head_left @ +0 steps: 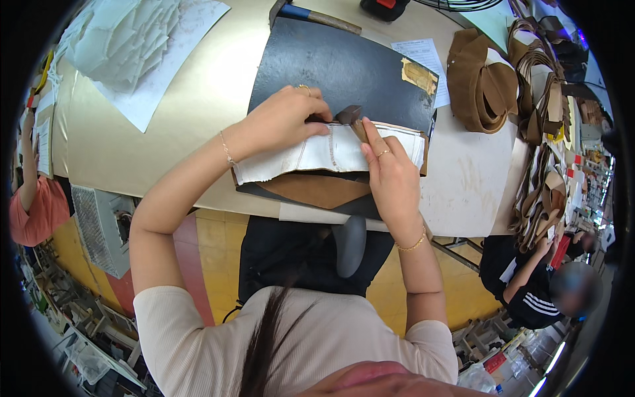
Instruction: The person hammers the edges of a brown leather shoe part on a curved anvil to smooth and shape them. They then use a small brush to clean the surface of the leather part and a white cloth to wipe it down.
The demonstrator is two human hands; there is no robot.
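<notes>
A stitched leather piece point(284, 159) with a white lining and brown edges lies across a dark board point(311, 66). My left hand point(281, 119) is at its far edge, fingers bent and closed on the rim; the fingertips are partly hidden. In my right hand point(395, 175) is a hammer point(348, 114), its dark head resting by the far edge, just right of my left fingers. The forefinger lies along the wooden handle, which passes under the palm. Below the lining, a brown leather flap point(317, 190) shows at the board's near side.
Thin white sheets point(126, 40) are heaped at the far left. A tool with a blue and wooden handle point(317, 16) lies beyond the board. Brown leather parts point(483, 83) are stacked at right, near a printed paper point(420, 56). Other people point(529, 284) are at both sides.
</notes>
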